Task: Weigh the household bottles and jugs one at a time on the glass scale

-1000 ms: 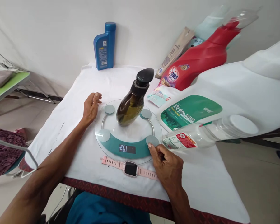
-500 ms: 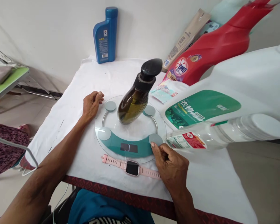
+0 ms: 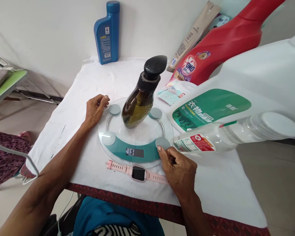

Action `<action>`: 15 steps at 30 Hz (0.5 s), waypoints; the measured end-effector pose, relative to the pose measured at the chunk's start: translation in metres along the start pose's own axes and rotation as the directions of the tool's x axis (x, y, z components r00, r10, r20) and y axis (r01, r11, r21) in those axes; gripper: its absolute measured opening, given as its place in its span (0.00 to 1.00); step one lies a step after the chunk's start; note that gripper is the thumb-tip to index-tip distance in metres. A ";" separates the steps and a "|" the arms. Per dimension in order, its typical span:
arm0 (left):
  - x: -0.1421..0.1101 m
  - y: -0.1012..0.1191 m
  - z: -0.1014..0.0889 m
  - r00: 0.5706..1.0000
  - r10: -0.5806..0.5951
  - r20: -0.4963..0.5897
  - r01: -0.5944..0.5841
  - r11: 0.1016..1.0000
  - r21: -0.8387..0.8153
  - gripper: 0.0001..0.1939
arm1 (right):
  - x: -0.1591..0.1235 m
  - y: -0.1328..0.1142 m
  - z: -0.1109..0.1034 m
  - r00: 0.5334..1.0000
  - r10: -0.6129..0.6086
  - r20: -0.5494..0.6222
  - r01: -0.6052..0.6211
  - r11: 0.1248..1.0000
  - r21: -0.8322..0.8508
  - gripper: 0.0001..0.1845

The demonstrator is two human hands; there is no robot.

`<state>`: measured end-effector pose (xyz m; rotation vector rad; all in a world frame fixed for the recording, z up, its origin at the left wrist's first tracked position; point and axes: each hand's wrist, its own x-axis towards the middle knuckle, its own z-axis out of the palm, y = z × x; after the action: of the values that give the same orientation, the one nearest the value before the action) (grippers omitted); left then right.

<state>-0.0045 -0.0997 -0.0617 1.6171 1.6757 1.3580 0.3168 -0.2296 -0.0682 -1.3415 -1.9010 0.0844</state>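
Left hand (image 3: 94, 109): beside the far-left rim of the scale (image 3: 137, 137), fingers loosely curled, thumb uppermost. No object showed in it; could not tell whether it touched the glass.

Scale: lay flat, rightward and nearward from the left hand, filling the diagonal gap to the right hand (image 3: 179, 166).

Pump bottle (image 3: 139, 100): stood on the scale, right of the left hand, beyond and leftward of the right. Long axis upright, though it leaned rightward in view. Base looked slightly nearer the left hand; judged this place between the hands the relation that mattered most.

Watch (image 3: 138, 173): just left of the right hand, strap end hidden beneath it.

Right hand: thumb tip at the scale's near-right disc (image 3: 163, 142), fingers folded; could not tell whether they pinched the rim from below.

Clear bottle (image 3: 203, 142): just beyond the right hand and to its right.
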 end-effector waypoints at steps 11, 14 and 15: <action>-0.025 0.091 -0.005 0.952 0.278 0.128 -0.269 0.959 -0.088 0.40 | 0.000 0.001 -0.001 1.000 0.021 0.014 -0.021 1.000 -0.006 0.28; -0.028 0.103 0.004 0.921 0.298 0.251 -0.291 0.955 -0.066 0.39 | 0.000 0.002 0.000 1.000 0.027 0.014 -0.026 1.000 -0.006 0.28; -0.028 0.104 0.008 0.914 0.297 0.277 -0.295 0.954 -0.050 0.37 | 0.000 0.001 0.000 1.000 0.021 0.009 -0.021 1.000 -0.006 0.28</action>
<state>0.0591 -0.1404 0.0154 2.0168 1.2965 1.1912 0.3178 -0.2287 -0.0686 -1.3670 -1.8962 0.0960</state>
